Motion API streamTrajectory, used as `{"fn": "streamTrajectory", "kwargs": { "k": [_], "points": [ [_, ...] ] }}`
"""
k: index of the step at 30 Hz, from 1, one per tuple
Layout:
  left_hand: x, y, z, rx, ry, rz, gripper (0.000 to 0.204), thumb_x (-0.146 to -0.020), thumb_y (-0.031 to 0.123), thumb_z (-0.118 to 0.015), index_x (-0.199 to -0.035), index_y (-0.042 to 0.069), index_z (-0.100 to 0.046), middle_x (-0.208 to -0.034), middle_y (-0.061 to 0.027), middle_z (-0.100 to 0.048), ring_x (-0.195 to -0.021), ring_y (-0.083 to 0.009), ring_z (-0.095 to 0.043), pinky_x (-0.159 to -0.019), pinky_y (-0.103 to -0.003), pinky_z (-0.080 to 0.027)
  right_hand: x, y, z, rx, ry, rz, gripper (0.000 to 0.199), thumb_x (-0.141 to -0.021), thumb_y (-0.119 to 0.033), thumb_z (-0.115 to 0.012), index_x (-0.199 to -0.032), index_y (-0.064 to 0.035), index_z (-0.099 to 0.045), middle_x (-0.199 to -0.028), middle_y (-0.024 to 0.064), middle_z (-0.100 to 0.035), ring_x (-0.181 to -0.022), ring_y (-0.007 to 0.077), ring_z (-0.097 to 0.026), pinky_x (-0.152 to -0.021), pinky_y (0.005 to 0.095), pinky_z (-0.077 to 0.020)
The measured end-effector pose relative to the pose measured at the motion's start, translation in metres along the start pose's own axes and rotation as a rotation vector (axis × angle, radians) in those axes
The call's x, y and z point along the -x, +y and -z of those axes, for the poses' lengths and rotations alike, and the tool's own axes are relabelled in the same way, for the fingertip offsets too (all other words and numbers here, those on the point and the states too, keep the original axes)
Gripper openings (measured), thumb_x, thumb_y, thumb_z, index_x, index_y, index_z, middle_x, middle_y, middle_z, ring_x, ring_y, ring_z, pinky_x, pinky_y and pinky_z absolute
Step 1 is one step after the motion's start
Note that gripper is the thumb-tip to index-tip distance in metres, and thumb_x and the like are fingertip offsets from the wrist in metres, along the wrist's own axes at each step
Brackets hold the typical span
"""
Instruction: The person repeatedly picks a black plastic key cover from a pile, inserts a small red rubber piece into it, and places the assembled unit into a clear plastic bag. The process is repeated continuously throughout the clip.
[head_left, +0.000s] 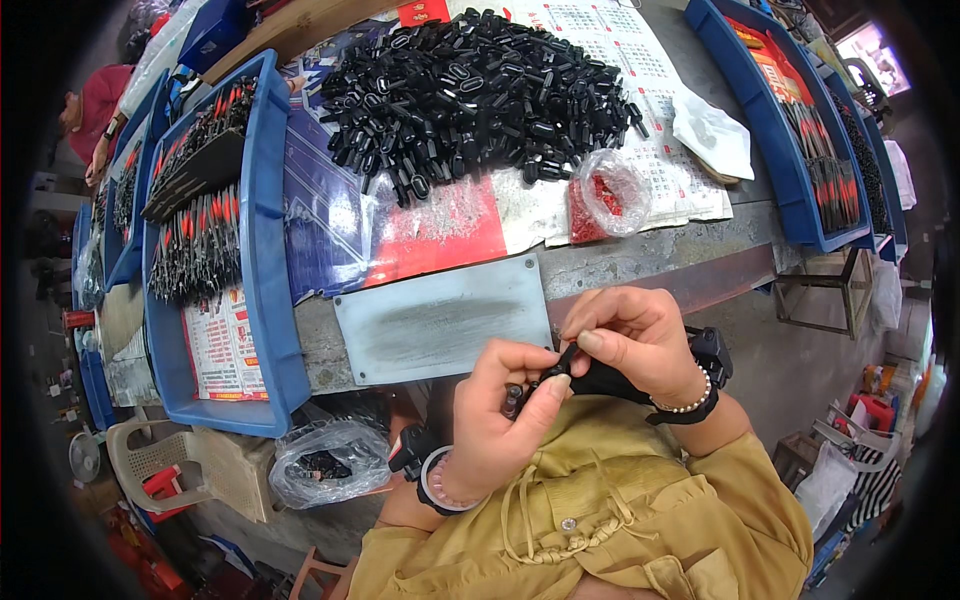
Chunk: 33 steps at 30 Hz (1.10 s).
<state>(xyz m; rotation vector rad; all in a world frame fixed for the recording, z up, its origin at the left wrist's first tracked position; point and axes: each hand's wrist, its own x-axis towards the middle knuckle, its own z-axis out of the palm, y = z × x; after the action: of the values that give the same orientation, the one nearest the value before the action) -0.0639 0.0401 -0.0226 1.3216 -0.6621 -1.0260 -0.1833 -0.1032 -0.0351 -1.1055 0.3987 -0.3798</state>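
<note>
In the head view, the left hand [500,400] had its fingers clamped on a black part [567,356], near the plate's [440,320] right corner, and the right hand [640,335] seemed to pinch its upper end. Looked light, stiff, kinda slick to me; I'd have gripped the ends. Fingertips hid its shape, and the dark bits [513,400] by the left palm were hard to make out.

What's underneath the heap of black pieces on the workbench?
Around the edges of the heap, blue and red sheeting and white printed paper show. What lies beneath its middle is covered by the pieces and cannot be seen.
</note>
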Motion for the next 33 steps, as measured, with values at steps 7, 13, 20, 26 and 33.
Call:
{"fn": "streamTrajectory", "kwargs": {
  "k": [7, 13, 20, 26, 33],
  "points": [
    [0.001, -0.007, 0.000, -0.083, 0.027, -0.020, 0.018, -0.088, 0.004, -0.063, -0.101, -0.001, -0.053, -0.075, -0.0006, -0.061, -0.063, -0.0007, -0.048, -0.055, -0.018, -0.039, 0.001, 0.000, -0.002, 0.485, -0.024, 0.339, 0.015, -0.079, 0.007, -0.065, -0.093, 0.0023, -0.063, -0.082, 0.0109, -0.064, -0.071, 0.0192, -0.063, -0.062, 0.0277, -0.0499],
    [0.002, -0.005, -0.006, 0.041, 0.087, 0.028, 0.023, -0.088, 0.003, -0.061, -0.110, -0.001, -0.054, -0.078, -0.0013, -0.063, -0.065, -0.0012, -0.050, -0.059, -0.018, -0.041, 0.004, 0.009, -0.015, 0.640, 0.103, 0.548, 0.017, -0.076, 0.009, -0.067, -0.092, 0.0020, -0.063, -0.086, 0.0117, -0.065, -0.072, 0.0213, -0.064, -0.062, 0.0277, -0.0513],
    [0.001, -0.007, -0.003, -0.027, 0.060, -0.064, 0.030, -0.088, 0.001, -0.061, -0.117, -0.002, -0.053, -0.079, -0.0015, -0.063, -0.065, -0.0020, -0.050, -0.060, -0.018, -0.042, 0.002, 0.013, -0.017, 0.645, 0.117, 0.591, 0.017, -0.079, 0.007, -0.069, -0.091, 0.0011, -0.060, -0.088, 0.0124, -0.067, -0.074, 0.0214, -0.066, -0.062, 0.0275, -0.0524],
    [0.006, -0.015, -0.006, 0.075, 0.103, -0.052, 0.027, -0.089, 0.002, -0.060, -0.114, -0.003, -0.050, -0.075, -0.0012, -0.061, -0.063, -0.0015, -0.048, -0.057, -0.018, -0.040, 0.001, 0.020, -0.019, 0.569, 0.109, 0.569, 0.017, -0.078, 0.006, -0.069, -0.091, 0.0009, -0.060, -0.089, 0.0133, -0.067, -0.073, 0.0223, -0.066, -0.061, 0.0278, -0.0522],
    [0.007, -0.015, 0.000, 0.144, 0.084, -0.032, 0.025, -0.092, 0.006, -0.057, -0.113, -0.003, -0.047, -0.075, -0.0033, -0.060, -0.056, -0.0030, -0.049, -0.051, -0.018, -0.040, 0.000, 0.013, -0.016, 0.498, 0.080, 0.506, 0.014, -0.080, 0.006, -0.065, -0.093, 0.0022, -0.062, -0.091, 0.0140, -0.067, -0.078, 0.0214, -0.066, -0.067, 0.0287, -0.0519]
  ]
}}
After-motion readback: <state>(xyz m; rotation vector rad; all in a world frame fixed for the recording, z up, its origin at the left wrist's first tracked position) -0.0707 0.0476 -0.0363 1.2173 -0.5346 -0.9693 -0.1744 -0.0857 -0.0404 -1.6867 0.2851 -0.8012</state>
